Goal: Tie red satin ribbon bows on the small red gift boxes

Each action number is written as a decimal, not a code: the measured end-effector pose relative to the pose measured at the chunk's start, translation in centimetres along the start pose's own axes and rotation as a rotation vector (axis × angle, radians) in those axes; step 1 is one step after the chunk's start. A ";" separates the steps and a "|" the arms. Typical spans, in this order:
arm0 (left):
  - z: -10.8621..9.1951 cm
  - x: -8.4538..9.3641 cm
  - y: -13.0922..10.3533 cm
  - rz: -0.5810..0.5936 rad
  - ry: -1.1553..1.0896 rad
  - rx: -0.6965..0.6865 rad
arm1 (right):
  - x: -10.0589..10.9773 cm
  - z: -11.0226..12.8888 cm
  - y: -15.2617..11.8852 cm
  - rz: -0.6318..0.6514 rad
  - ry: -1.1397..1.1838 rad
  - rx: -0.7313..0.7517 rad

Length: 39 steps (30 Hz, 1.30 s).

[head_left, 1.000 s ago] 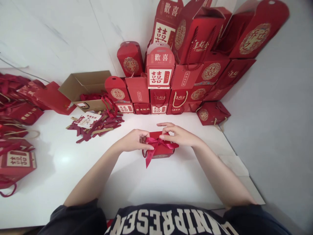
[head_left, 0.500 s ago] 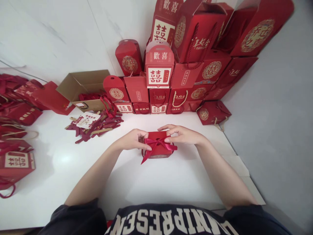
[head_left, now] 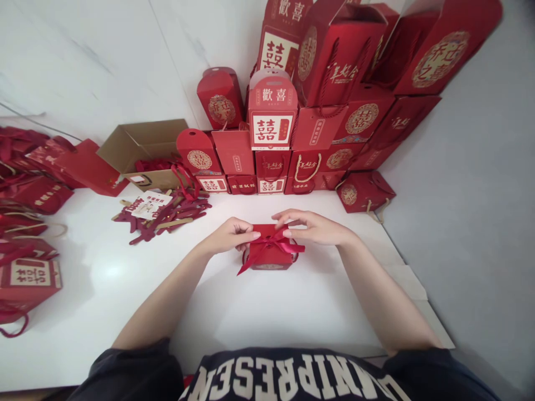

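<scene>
A small red gift box (head_left: 271, 258) stands on the white table, with a shiny red ribbon (head_left: 273, 243) tied in a bow across its upper front. From the left, my left hand (head_left: 234, 234) pinches the bow's left side between thumb and fingers, near the top flap. My right hand (head_left: 311, 227) pinches the bow's right loop, its other fingers reaching over the flap. One ribbon tail hangs down at the lower left; another points right.
Stacked red boxes (head_left: 273, 131) stand behind my hands. A brown carton (head_left: 144, 142) and a pile of dark red ribbon pieces (head_left: 167, 217) lie at the back left. More red boxes (head_left: 31, 278) sit far left; a grey wall (head_left: 468, 184) rises at right.
My left thumb has moved up to the bow's upper left. My right fingers have shifted slightly up and left, and the ribbon ends have shifted a little outward.
</scene>
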<state>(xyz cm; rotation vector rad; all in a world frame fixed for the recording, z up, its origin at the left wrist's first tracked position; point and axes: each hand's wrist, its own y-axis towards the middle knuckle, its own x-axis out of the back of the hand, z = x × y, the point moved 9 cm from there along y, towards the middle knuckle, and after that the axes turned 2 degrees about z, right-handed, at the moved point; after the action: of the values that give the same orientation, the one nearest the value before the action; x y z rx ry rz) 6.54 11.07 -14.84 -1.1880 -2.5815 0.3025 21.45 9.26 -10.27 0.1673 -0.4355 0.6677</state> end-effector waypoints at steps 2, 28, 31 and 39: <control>-0.2 0.1 0.0 -0.039 0.033 -0.011 | 0.8 1.5 -0.5 -0.115 -0.077 0.036; -1.6 -0.2 -0.5 -0.138 0.262 -0.073 | 1.4 0.4 -3.8 0.054 -0.550 -0.241; -1.7 -0.1 -0.7 -0.154 0.338 -0.034 | 2.5 2.4 -3.6 -0.089 -0.477 -0.122; -2.2 -0.2 -0.8 -0.152 0.381 -0.045 | -2.2 3.9 0.6 -0.214 -0.384 0.098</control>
<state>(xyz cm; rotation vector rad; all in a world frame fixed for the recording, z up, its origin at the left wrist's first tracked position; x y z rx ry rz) 6.85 10.52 -12.62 -0.9480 -2.3341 -0.0155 18.19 7.34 -7.71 0.4332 -0.7419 0.4452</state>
